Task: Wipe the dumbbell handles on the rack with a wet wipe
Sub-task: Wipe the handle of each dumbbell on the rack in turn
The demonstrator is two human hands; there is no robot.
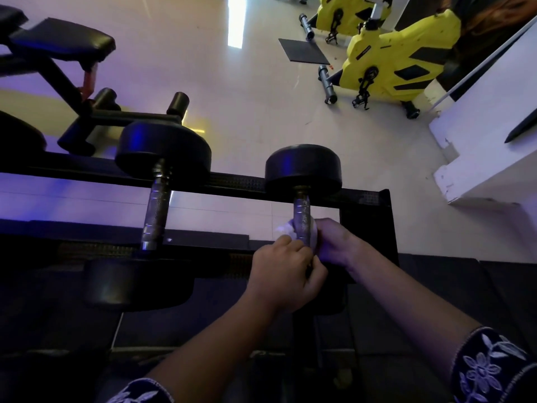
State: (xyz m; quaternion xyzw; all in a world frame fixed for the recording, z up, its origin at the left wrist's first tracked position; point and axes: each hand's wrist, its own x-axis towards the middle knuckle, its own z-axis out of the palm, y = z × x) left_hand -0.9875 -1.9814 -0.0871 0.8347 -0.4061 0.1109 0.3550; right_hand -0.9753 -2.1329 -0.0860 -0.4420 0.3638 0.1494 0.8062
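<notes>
Two black dumbbells lie across the black rack. The right dumbbell has a knurled metal handle with a white wet wipe wrapped under its near end. My left hand curls round the near end of that handle and the wipe. My right hand pinches the wipe against the handle's right side. The left dumbbell rests untouched, its metal handle bare. The near weight of the right dumbbell is hidden behind my hands.
A black weight bench stands at the back left. Two yellow exercise bikes and a dark mat sit on the pale floor at the back right. A white ledge rises at the right.
</notes>
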